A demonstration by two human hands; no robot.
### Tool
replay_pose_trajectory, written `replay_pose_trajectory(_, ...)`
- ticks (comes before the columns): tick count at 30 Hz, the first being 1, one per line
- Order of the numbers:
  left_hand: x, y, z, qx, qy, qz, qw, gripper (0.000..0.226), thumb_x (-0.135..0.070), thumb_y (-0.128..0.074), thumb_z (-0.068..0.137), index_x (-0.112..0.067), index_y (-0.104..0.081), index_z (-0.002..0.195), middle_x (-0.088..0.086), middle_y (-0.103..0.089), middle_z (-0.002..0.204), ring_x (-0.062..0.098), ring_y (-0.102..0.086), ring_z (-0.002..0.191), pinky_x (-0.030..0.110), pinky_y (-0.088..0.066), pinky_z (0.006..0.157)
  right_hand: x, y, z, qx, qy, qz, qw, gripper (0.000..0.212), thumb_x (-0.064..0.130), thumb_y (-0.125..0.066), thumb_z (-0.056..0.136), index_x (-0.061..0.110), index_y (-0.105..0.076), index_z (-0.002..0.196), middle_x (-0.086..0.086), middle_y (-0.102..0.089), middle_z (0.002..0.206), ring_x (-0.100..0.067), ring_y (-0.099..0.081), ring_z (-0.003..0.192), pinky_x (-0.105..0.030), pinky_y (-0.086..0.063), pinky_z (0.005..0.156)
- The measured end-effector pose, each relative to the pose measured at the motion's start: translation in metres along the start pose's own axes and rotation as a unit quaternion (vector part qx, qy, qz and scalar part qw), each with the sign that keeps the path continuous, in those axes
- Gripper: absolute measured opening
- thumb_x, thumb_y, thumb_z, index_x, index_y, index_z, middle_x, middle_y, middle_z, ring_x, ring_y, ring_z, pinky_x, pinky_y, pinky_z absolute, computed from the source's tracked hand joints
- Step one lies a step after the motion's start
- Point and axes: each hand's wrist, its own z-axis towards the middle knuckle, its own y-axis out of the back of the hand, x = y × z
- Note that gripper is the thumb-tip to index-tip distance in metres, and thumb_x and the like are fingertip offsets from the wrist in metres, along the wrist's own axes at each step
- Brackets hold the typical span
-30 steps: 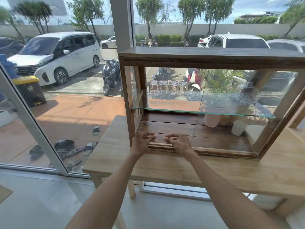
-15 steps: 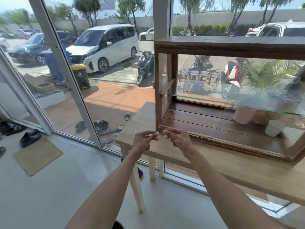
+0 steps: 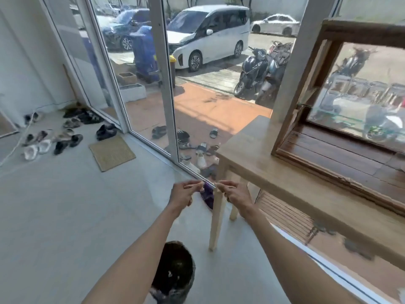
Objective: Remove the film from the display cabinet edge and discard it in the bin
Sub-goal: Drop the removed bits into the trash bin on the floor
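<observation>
Both hands are held out in front, left hand [image 3: 180, 194] and right hand [image 3: 235, 194], each with thumb and fingertips pinched shut. Whatever they hold is too thin and clear to make out; I judge it to be the film, stretched between the two pinches, though I cannot confirm it. Below the forearms, nearest of all, a dark round bin [image 3: 175, 273] stands on the pale floor, its mouth open upward. So the step in hand looks like the discard: the pinches would need to come back and down over the bin's mouth and then let go, perhaps after balling the film so it does not cling to the fingers. Just past the hands stands the leg of the wooden table [image 3: 274, 159], with a purple shoe [image 3: 208, 195] beside it. On the table sits the display cabinet [image 3: 291, 119], well apart from the hands. Farther off lie a doormat [image 3: 112, 152], scattered shoes, and the glass wall with parked cars and scooters outside. Nothing blocks the way to the bin.
</observation>
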Motion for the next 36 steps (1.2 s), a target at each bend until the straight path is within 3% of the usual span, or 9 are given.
replay_pose_trajectory(2, 0.026, 0.031, -0.010, -0.030, 0.026, 0.001, 0.999, 0.020, -0.018, -0.078, 0.088, -0.005, -0.077, 0.102, 0.020, -0.077, 0.091, 0.012, -0.037, 0.036, 0.020, -0.030, 0.036, -0.020, -0.031, -0.003, 0.020, -0.011, -0.015, 1.000, 0.019, 0.020, -0.083, 0.082, 0.007, -0.080, 0.096, -0.008, -0.074, 0.074, 0.001, -0.058, 0.049, -0.014, -0.041, 0.048)
replay_pose_trajectory(7, 0.096, 0.091, -0.038, -0.096, 0.106, 0.015, 0.990, 0.018, -0.021, -0.078, 0.088, -0.010, -0.077, 0.102, 0.016, -0.078, 0.088, 0.013, -0.031, 0.033, 0.019, -0.029, 0.036, -0.071, -0.096, -0.012, 0.079, -0.058, -0.063, 0.993, 0.010, 0.026, -0.083, 0.081, 0.018, -0.079, 0.086, 0.005, -0.072, 0.062, -0.002, -0.056, 0.053, -0.014, -0.040, 0.048)
replay_pose_trajectory(15, 0.166, 0.121, -0.055, -0.121, 0.164, 0.055, 0.977, 0.016, -0.025, -0.079, 0.087, -0.013, -0.077, 0.097, -0.003, -0.078, 0.071, 0.004, -0.049, 0.034, 0.019, -0.037, 0.034, -0.127, -0.154, -0.016, 0.114, -0.057, -0.164, 0.978, 0.013, 0.026, -0.083, 0.081, 0.017, -0.080, 0.090, -0.005, -0.076, 0.074, -0.001, -0.063, 0.056, -0.018, -0.044, 0.061)
replay_pose_trajectory(18, 0.179, 0.126, -0.049, -0.116, 0.171, 0.080, 0.975, 0.018, -0.026, -0.079, 0.087, -0.012, -0.077, 0.098, 0.000, -0.078, 0.077, 0.003, -0.048, 0.032, 0.018, -0.038, 0.035, -0.141, -0.166, -0.013, 0.110, -0.049, -0.184, 0.975, 0.011, 0.026, -0.081, 0.083, 0.018, -0.080, 0.089, -0.007, -0.077, 0.079, -0.012, -0.068, 0.068, -0.023, -0.048, 0.067)
replay_pose_trajectory(22, 0.189, 0.133, -0.037, -0.099, 0.175, 0.143, 0.969, 0.022, -0.035, -0.077, 0.087, -0.017, -0.076, 0.100, -0.004, -0.078, 0.084, 0.013, -0.051, 0.032, 0.020, -0.046, 0.042, -0.153, -0.173, -0.001, 0.104, -0.040, -0.206, 0.972, 0.012, 0.026, -0.078, 0.085, 0.016, -0.080, 0.092, -0.005, -0.077, 0.078, -0.011, -0.065, 0.064, -0.030, -0.056, 0.075)
replay_pose_trajectory(26, 0.197, 0.145, -0.034, -0.050, 0.185, 0.204, 0.960, 0.028, -0.042, -0.073, 0.088, -0.022, -0.072, 0.108, -0.005, -0.073, 0.101, 0.015, -0.058, 0.036, 0.018, -0.046, 0.047, -0.159, -0.171, 0.006, 0.152, -0.081, -0.233, 0.957, 0.017, 0.018, -0.074, 0.088, 0.010, -0.079, 0.103, -0.012, -0.078, 0.091, -0.020, -0.072, 0.074, -0.035, -0.061, 0.082)
replay_pose_trajectory(29, 0.200, 0.156, -0.036, -0.031, 0.196, 0.228, 0.953, 0.034, -0.043, -0.068, 0.091, -0.020, -0.068, 0.117, -0.001, -0.069, 0.111, 0.018, -0.063, 0.042, 0.021, -0.046, 0.048, -0.160, -0.167, 0.007, 0.188, -0.102, -0.270, 0.939, 0.023, 0.015, -0.068, 0.090, 0.015, -0.077, 0.111, -0.010, -0.076, 0.103, -0.022, -0.073, 0.091, -0.035, -0.059, 0.090)
replay_pose_trajectory(31, 0.199, 0.163, -0.038, -0.021, 0.198, 0.242, 0.950, 0.036, -0.043, -0.066, 0.093, -0.020, -0.066, 0.121, 0.000, -0.068, 0.116, 0.016, -0.064, 0.043, 0.022, -0.046, 0.048, -0.157, -0.166, 0.008, 0.191, -0.110, -0.279, 0.935, 0.025, 0.013, -0.064, 0.091, 0.016, -0.075, 0.113, -0.008, -0.075, 0.106, -0.021, -0.072, 0.093, -0.032, -0.058, 0.086)
replay_pose_trajectory(36, 0.185, 0.170, -0.032, -0.002, 0.195, 0.274, 0.942, 0.039, -0.044, -0.062, 0.094, -0.021, -0.064, 0.126, -0.002, -0.066, 0.121, 0.015, -0.067, 0.046, 0.028, -0.048, 0.058, -0.141, -0.165, 0.011, 0.221, -0.115, -0.291, 0.924, 0.032, 0.009, -0.056, 0.092, 0.016, -0.072, 0.118, -0.006, -0.072, 0.107, -0.017, -0.068, 0.076, -0.014, -0.045, 0.049)
